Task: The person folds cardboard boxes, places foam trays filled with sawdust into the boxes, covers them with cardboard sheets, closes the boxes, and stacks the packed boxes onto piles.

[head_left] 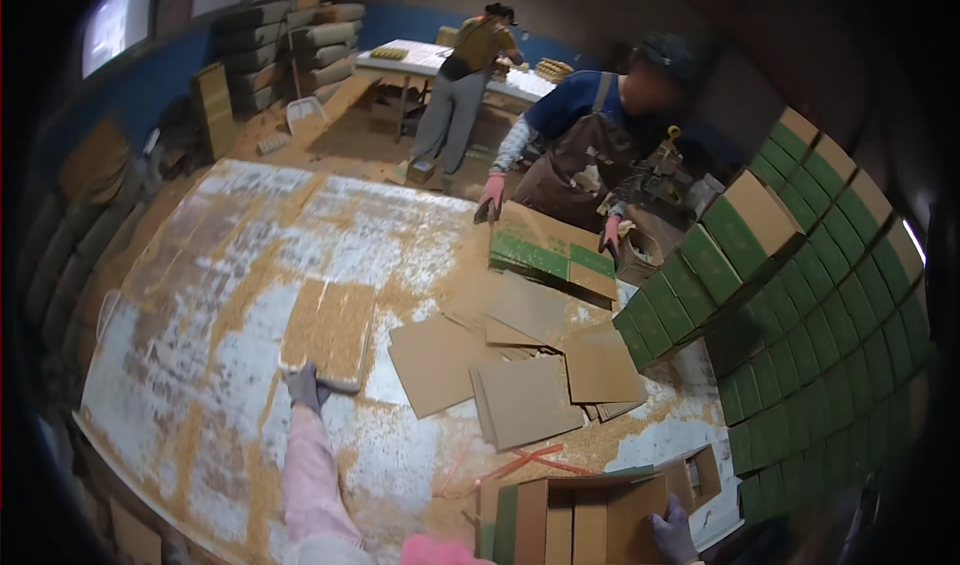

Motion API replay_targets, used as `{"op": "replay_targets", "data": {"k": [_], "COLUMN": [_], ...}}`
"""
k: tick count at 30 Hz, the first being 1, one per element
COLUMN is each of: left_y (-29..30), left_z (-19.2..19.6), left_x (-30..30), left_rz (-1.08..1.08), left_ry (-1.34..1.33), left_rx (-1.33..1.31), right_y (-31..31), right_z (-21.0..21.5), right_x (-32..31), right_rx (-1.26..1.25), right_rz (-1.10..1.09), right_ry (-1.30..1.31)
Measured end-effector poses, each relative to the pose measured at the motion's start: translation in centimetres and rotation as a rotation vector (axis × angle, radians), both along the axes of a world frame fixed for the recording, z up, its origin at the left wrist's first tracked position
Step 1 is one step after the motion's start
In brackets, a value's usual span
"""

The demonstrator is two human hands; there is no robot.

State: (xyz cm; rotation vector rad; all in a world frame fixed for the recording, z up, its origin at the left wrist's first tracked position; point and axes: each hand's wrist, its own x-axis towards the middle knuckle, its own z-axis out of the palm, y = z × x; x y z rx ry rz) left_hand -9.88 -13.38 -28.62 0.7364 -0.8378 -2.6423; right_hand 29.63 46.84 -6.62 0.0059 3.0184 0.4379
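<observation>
My left hand [308, 387], in a grey glove below a pink sleeve, grips the near edge of a shallow rectangular tray [330, 330]. A layer of tan, sawdust-like grains covers the tray, which lies on the worktable [240, 315]. At the lower right my right hand [675, 535], also gloved, is closed on the wall of an open cardboard box [625, 515]. The box has a green outer side, and its inside shows brown dividers or flaps. Several flat cardboard sheets [525, 395] are spread beyond the box, and red straps [530, 457] lie between them.
Across the table a co-worker [590, 135] in pink gloves handles a green-and-brown carton [550, 255]. Stacked green cartons [800, 315] form a wall at the right. Another person [470, 75] stands at a white table [415, 57] behind. Filled sacks [250, 55] are piled at the back left.
</observation>
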Motion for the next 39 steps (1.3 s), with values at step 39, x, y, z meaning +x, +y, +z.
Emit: {"op": "replay_targets", "data": {"k": [39], "left_y": [26.3], "left_z": [28.1], "left_x": [29.0], "left_rz": [-1.111], "left_ry": [-0.107], "left_rx": [-0.293], "right_y": [-4.2], "right_z": [0.5], "right_x": [-3.8], "right_rx": [-2.366], "right_rz": [-0.668], "right_ry": [0.036]}}
